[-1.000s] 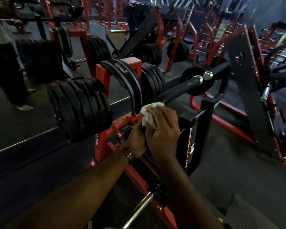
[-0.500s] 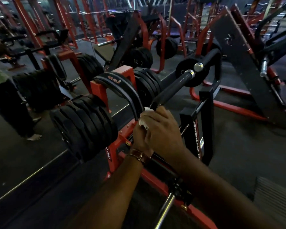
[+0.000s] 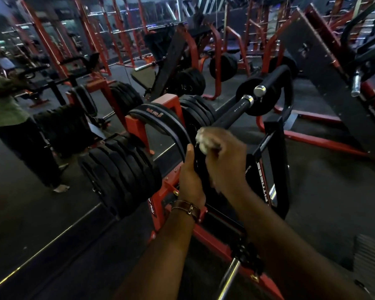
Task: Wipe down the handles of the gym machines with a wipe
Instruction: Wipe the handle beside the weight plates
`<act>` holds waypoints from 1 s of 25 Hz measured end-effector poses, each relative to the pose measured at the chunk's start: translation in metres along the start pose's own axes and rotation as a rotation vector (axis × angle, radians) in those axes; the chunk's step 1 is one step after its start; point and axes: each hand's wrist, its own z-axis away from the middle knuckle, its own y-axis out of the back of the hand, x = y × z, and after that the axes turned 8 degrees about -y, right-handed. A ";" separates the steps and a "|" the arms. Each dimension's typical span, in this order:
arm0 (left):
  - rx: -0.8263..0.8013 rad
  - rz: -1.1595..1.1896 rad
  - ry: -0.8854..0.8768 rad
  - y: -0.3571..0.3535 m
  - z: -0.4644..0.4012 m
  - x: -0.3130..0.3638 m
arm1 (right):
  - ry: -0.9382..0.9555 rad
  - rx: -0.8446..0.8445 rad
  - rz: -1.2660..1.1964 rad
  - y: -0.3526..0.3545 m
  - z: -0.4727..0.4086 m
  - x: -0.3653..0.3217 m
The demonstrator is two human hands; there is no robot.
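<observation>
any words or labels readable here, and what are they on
"FITNESS": white letters running up the black frame post; any letters above it are hidden behind the right hand.
Orange print on the belt draped over the red rack: too blurred to read.
White lettering on the red rack near the left hand: cut off, unreadable.
Small marks on the black handle: too small to read.

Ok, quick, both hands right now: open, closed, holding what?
Left hand: grips the black bar low down.
Right hand: closed round the white wipe on the bar.
</observation>
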 end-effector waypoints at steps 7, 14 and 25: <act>0.052 0.071 0.039 -0.007 0.001 0.002 | 0.134 -0.129 0.013 0.002 0.003 0.001; 0.092 0.032 0.022 -0.006 -0.002 -0.005 | -0.424 0.103 -0.210 -0.001 -0.003 0.002; 0.196 -0.170 0.040 -0.008 -0.005 -0.006 | -1.085 -0.445 -0.731 0.027 -0.014 0.004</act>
